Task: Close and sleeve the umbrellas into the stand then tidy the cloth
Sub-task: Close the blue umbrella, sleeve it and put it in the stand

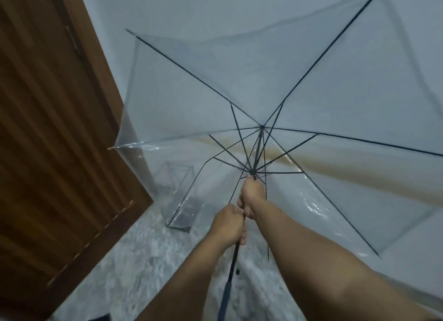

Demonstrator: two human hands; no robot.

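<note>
One umbrella is all you have in hand, and it is fully open, its clear canopy spread from the hub toward twelve, three and nine o'clock. Your right hand is clamped around the runner just below the ribs; your left hand is wrapped tight on the dark shaft just beneath it, toward six o'clock. A second clear umbrella lies open on the floor near nine o'clock, beside the wooden door. I judge nothing finished: no closing, no sleeving. Neither stand nor cloth shows.
</note>
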